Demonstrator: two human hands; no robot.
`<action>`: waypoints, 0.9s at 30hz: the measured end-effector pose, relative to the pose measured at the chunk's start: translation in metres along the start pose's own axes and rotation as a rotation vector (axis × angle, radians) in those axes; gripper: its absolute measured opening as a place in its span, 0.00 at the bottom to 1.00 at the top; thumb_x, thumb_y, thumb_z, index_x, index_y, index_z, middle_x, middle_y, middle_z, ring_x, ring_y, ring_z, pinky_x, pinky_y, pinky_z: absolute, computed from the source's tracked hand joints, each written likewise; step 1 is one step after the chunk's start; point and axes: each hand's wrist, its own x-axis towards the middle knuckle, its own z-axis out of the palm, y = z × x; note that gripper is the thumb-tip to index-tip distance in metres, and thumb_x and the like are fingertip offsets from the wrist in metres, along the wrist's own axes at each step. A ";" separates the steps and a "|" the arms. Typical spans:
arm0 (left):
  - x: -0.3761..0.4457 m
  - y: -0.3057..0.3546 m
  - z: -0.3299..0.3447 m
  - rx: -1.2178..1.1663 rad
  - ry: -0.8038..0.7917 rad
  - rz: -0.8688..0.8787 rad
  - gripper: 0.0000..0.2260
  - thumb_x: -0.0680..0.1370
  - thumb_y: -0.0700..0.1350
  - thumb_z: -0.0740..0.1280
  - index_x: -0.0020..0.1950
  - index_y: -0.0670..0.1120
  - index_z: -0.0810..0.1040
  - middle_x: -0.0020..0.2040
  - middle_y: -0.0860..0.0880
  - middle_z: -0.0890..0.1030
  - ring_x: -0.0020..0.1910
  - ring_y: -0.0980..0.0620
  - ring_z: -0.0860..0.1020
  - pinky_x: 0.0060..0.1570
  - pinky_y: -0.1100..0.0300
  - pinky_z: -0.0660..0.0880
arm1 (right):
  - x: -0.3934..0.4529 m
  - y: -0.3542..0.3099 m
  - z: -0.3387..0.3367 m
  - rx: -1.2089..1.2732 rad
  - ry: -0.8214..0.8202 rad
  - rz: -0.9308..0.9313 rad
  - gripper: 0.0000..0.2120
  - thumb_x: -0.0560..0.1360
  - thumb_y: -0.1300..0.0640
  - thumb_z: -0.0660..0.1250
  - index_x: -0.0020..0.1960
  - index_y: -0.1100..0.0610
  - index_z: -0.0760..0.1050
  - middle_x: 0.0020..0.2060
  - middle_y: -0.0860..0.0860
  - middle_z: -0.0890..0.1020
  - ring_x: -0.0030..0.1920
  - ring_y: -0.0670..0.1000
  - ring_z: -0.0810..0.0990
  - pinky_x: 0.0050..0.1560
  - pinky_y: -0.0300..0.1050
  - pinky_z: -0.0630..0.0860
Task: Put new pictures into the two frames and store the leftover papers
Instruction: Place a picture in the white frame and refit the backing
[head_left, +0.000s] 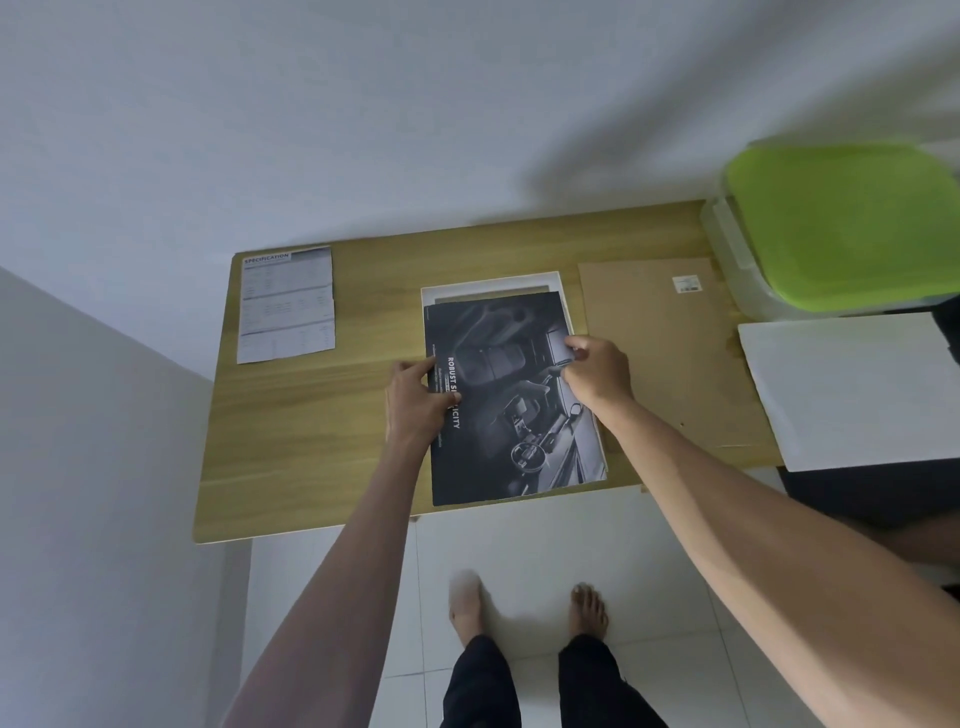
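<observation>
wooden table (311, 441): hands hold poster (519, 415).

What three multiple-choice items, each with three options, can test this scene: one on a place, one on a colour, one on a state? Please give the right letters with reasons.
1. Where does the specification sheet lie on the table?
A. far left corner
B. near right edge
C. under the cardboard

2. What colour is the lid of the bin?
A. red
B. green
C. black

3. What do the hands do with the dark picture?
A. both hold it
B. only the left hand holds it
C. neither touches it

Answers:
1 A, it lies at the far left, apart from the other things.
2 B, the lid is bright green.
3 A, left hand and right hand grip its side edges over the white frame.
</observation>
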 end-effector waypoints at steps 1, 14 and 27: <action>0.000 0.000 0.001 0.013 0.011 0.007 0.29 0.68 0.41 0.80 0.69 0.45 0.78 0.59 0.48 0.74 0.51 0.45 0.79 0.53 0.55 0.77 | 0.002 0.000 0.001 -0.008 -0.002 0.001 0.25 0.75 0.68 0.66 0.72 0.58 0.75 0.63 0.57 0.81 0.61 0.56 0.80 0.58 0.43 0.76; 0.011 0.002 0.008 0.054 0.044 0.017 0.30 0.70 0.42 0.79 0.71 0.46 0.76 0.58 0.45 0.71 0.51 0.44 0.77 0.55 0.50 0.78 | 0.019 -0.002 0.004 -0.183 -0.014 -0.019 0.27 0.76 0.63 0.69 0.74 0.52 0.72 0.64 0.57 0.74 0.58 0.58 0.79 0.52 0.44 0.74; 0.017 0.002 0.010 0.050 0.037 0.000 0.31 0.73 0.45 0.76 0.75 0.49 0.72 0.59 0.45 0.70 0.53 0.53 0.70 0.54 0.62 0.67 | 0.023 -0.002 0.007 -0.245 -0.009 0.007 0.30 0.77 0.64 0.64 0.77 0.48 0.68 0.67 0.59 0.71 0.57 0.60 0.79 0.45 0.44 0.72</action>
